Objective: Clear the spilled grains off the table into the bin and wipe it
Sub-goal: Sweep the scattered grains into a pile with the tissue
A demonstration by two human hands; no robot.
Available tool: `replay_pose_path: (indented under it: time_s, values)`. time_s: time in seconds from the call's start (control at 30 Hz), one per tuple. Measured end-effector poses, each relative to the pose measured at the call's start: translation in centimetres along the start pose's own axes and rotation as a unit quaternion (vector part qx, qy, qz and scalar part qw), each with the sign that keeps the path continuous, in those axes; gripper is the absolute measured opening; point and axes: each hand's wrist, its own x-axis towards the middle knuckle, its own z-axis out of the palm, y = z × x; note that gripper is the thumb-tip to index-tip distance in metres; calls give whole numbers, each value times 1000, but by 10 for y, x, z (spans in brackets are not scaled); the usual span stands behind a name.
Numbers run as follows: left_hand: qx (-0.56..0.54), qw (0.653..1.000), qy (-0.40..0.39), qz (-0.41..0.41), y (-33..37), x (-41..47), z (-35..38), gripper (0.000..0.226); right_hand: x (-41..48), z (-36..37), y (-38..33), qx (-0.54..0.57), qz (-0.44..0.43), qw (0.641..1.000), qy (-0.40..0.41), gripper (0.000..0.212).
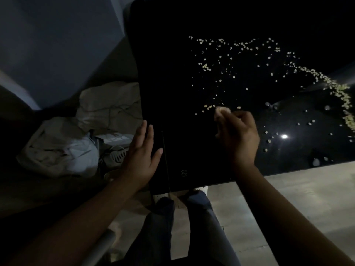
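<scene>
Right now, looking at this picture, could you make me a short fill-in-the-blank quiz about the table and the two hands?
1. The grains lie scattered on a glossy ____ table.
2. The left hand is open at the table's ____ edge.
3. The right hand pinches a small pale thing with ____ fingers.
4. The densest band of grains curves along the table's ____ side.
Missing words: black; left; curled; right.

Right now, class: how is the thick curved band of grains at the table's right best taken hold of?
Loose grains defeat a pinch. I'd cup a palm behind the far side of the band and rake it toward the near edge of the table.
</scene>
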Motion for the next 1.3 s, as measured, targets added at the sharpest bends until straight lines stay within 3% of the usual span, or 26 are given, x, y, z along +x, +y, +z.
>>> replay_pose_path:
  time_s: [0.13,0.27,0.43,0.5,0.6,0.8,0.93,1.0,1.13,1.3]
  values:
    - [13,1000,-5,-21,8,8,3,73,-26,26,-23,14,-66,995,-75,21]
    - [29,999,-7,-24,9,24,0,73,-11,50,-9,-24,-92,992,-88,26]
    - [7,1000,6,-14,15,56,-10,66,42,18,20,-54,39,998,22,19]
    - [8,1000,18,-15,22,67,-10,63,41,11,10,-26,10,999,21,17]
    - [29,998,41,-27,27,83,-10,61,23,26,-12,19,-70,996,-53,17]
    - [55,995,69,-38,23,104,-16,59,38,64,-12,14,-108,990,-91,19]
    - [41,996,59,-43,19,118,-24,61,74,37,24,-13,-2,999,-36,19]
    - [28,997,60,-50,22,126,-26,61,83,24,28,0,10,1000,-1,17]
    - [47,993,81,-76,24,137,-18,63,76,37,-8,105,-76,990,-64,18]
    - [63,988,112,-85,20,137,-4,63,80,83,-19,31,-122,989,-81,18]
